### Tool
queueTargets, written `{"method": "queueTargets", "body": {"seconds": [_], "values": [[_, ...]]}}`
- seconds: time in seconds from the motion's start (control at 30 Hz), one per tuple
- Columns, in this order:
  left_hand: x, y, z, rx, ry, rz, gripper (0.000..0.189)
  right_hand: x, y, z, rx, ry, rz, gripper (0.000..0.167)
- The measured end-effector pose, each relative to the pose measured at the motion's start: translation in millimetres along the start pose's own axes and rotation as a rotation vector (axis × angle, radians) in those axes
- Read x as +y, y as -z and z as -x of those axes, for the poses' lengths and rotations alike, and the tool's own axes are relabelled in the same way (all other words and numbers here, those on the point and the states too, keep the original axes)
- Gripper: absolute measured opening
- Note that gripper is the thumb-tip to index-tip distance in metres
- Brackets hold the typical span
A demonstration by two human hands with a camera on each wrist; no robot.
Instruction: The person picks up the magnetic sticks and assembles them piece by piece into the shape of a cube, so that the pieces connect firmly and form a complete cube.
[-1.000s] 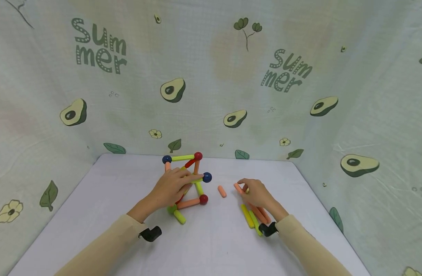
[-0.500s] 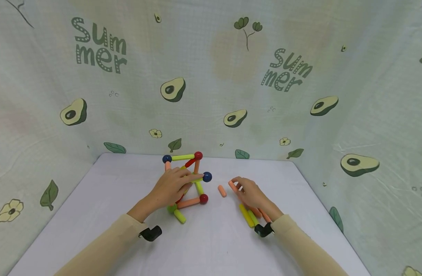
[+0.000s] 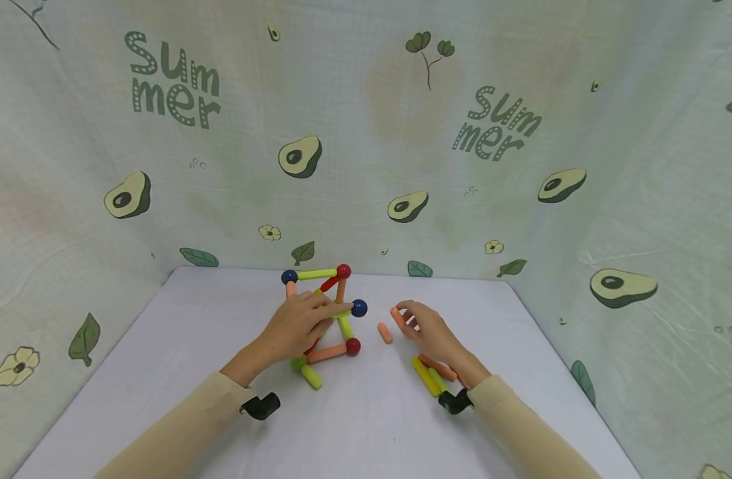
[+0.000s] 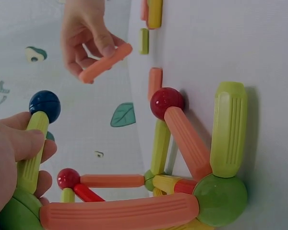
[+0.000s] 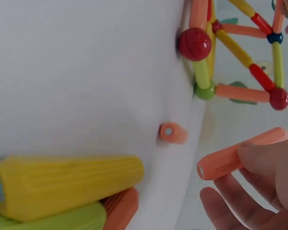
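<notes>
A frame of magnetic rods and balls stands on the table, with a red ball [image 3: 353, 346] at its near right corner and a green ball [image 4: 221, 199] at the near bottom. My left hand [image 3: 294, 326] is at the frame's top, its fingers curled round a lime rod [image 4: 37, 124] that ends in a dark blue ball [image 4: 44, 106]. To the right, my right hand [image 3: 431, 329] pinches a salmon magnetic rod [image 5: 223, 163] between thumb and fingers, raised above the table and apart from the frame. The left palm hides part of the frame in the head view.
A short salmon rod [image 3: 385, 332] lies between the frame and my right hand. Under the right wrist are a yellow rod [image 3: 425, 376], a lime rod [image 3: 437, 380] and salmon rods [image 3: 440, 369]. A printed cloth [image 3: 354, 219] hangs behind the table.
My right hand has moved left with the salmon rod, away from the loose rods and nearer the frame. My left hand has stayed in place.
</notes>
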State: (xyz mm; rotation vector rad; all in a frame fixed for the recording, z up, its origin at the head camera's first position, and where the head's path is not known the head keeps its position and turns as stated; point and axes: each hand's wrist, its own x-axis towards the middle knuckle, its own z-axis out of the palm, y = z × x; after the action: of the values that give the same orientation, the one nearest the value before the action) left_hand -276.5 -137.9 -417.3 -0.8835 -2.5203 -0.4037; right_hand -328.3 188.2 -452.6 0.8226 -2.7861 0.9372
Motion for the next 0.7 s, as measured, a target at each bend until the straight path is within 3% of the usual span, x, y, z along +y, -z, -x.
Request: {"method": "queueTargets", "body": {"seconds": [0.3, 0.7], "values": [[0.8, 0.0, 0.2, -0.017, 0.012, -0.007, 0.050, -34, -11, -7.0, -0.047, 0.069, -0.096, 0.042], [-0.9, -0.4, 1.3, -0.004, 0.002, 0.005, 0.052, -48, -30, -13.4, -0.082, 0.118, -0.131, 0.040]]}}
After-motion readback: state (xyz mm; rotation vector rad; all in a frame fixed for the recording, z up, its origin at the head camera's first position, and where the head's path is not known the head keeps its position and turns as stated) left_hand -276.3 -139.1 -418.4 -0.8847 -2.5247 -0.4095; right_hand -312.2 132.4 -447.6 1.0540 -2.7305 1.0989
